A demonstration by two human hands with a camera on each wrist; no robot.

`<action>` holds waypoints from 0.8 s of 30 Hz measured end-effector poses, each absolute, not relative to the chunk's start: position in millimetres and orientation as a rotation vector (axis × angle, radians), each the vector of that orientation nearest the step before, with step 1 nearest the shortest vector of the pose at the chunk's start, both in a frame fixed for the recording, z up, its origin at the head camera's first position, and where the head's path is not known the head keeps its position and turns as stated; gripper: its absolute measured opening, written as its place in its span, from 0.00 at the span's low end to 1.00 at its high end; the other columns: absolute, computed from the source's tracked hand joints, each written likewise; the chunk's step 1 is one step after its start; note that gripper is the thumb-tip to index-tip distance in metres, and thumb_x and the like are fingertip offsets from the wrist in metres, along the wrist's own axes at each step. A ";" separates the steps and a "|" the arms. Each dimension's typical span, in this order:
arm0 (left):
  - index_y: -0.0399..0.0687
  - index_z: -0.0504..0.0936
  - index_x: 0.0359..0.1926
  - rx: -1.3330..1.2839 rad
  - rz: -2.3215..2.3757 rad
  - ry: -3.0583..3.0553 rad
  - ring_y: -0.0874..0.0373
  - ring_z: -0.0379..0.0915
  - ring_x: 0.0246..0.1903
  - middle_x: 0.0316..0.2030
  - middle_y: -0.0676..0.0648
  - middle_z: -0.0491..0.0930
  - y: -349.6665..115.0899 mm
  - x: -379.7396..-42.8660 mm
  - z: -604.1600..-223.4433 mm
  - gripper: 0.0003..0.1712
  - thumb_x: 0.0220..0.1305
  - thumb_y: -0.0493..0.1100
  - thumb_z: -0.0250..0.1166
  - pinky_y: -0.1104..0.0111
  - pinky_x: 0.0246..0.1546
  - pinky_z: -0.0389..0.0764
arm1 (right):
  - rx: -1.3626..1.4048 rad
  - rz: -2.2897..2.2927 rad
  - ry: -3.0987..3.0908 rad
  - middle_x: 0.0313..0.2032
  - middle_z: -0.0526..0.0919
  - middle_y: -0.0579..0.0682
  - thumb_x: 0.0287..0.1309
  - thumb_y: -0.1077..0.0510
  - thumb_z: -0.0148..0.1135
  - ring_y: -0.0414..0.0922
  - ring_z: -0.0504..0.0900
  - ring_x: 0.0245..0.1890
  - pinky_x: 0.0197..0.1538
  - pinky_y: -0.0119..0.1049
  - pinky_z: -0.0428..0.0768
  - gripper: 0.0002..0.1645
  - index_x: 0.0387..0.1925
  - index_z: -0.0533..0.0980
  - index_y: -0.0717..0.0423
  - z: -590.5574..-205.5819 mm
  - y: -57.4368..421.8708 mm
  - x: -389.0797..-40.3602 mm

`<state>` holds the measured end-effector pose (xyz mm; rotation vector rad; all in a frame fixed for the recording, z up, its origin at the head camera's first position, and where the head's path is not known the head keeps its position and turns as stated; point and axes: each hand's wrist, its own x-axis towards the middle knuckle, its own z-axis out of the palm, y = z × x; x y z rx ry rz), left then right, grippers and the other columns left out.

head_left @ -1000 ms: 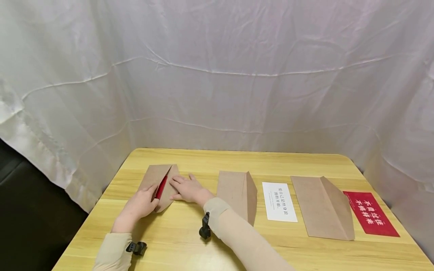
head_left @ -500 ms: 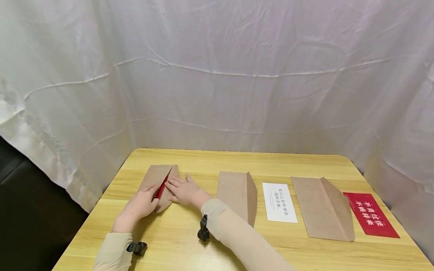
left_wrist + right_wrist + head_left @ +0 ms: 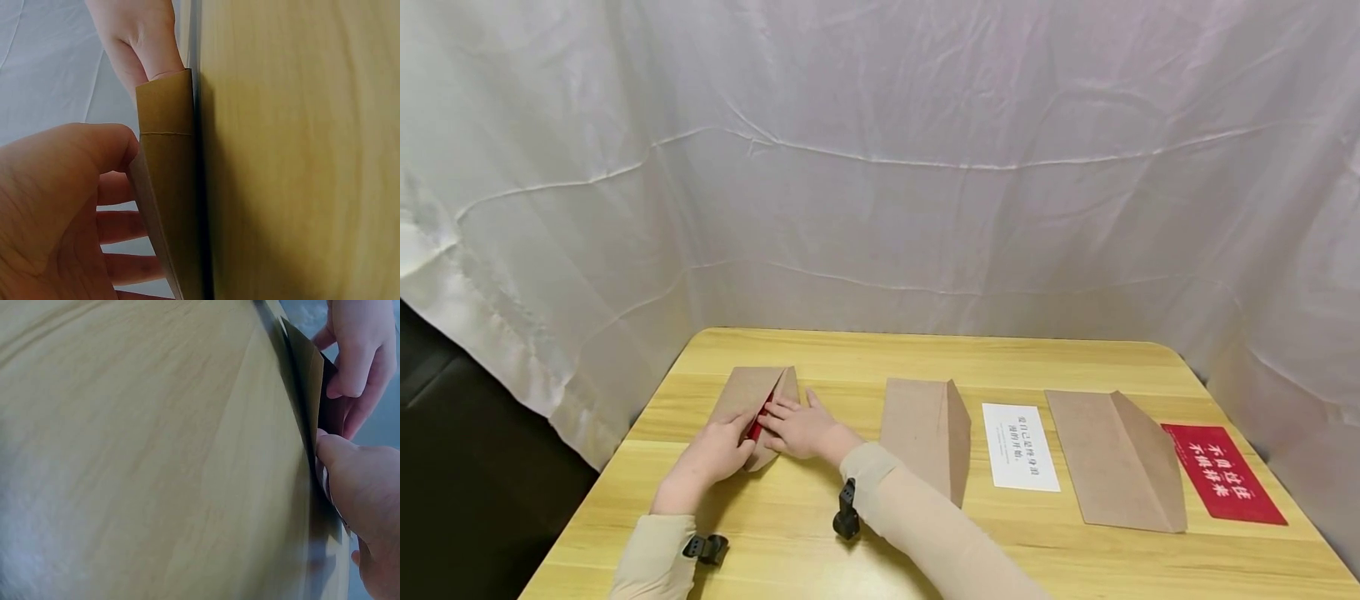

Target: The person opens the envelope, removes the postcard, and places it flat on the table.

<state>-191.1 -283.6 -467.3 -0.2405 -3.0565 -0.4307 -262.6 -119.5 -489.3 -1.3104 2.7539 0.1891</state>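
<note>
In the head view, a brown paper envelope [image 3: 743,392] lies at the left end of the table, with part of a red card [image 3: 756,429] showing in its mouth. My left hand [image 3: 718,446] holds the envelope's near edge; in the left wrist view its thumb [image 3: 119,147] presses the rim while the fingers lie over the outer face. From the right, my right hand [image 3: 805,429] reaches over the flap, its extended fingers touching the red card at the mouth. In the right wrist view, the right thumb [image 3: 337,450] sits at the fold; the inserted part of the card is hidden.
A second brown envelope [image 3: 913,417] lies mid-table, partly under the right forearm. Right of it are a white printed card [image 3: 1018,446], a third brown envelope [image 3: 1108,458] and a red printed card [image 3: 1221,475]. A pale curtain [image 3: 925,208] hangs behind the table [image 3: 797,550].
The right hand has shifted left from the flap onto the envelope's mouth, and less of the red card shows. The left hand has stayed nearly still on the envelope.
</note>
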 end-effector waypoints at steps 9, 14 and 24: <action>0.32 0.71 0.64 -0.216 -0.440 -3.100 0.32 0.72 0.58 0.60 0.29 0.73 -280.1 -191.2 -467.4 0.29 0.65 0.42 0.59 0.43 0.58 0.73 | -1.241 0.106 2.798 0.76 0.54 0.39 0.71 0.32 0.36 0.39 0.50 0.77 0.76 0.57 0.51 0.35 0.74 0.57 0.34 -490.7 -113.1 -265.0; 0.32 0.72 0.63 -0.189 -0.457 -3.112 0.32 0.71 0.59 0.62 0.30 0.72 -278.0 -190.2 -466.3 0.28 0.65 0.42 0.57 0.43 0.60 0.71 | -1.192 0.069 2.822 0.76 0.55 0.40 0.70 0.31 0.37 0.40 0.49 0.77 0.76 0.57 0.50 0.36 0.74 0.58 0.35 -495.2 -108.4 -269.0; 0.34 0.72 0.63 -0.162 -0.445 -3.104 0.32 0.70 0.60 0.62 0.31 0.72 -280.0 -190.6 -469.9 0.28 0.64 0.42 0.57 0.43 0.60 0.72 | -1.139 -0.030 2.824 0.75 0.57 0.41 0.70 0.31 0.37 0.41 0.49 0.77 0.77 0.56 0.47 0.34 0.72 0.61 0.36 -494.3 -91.6 -270.4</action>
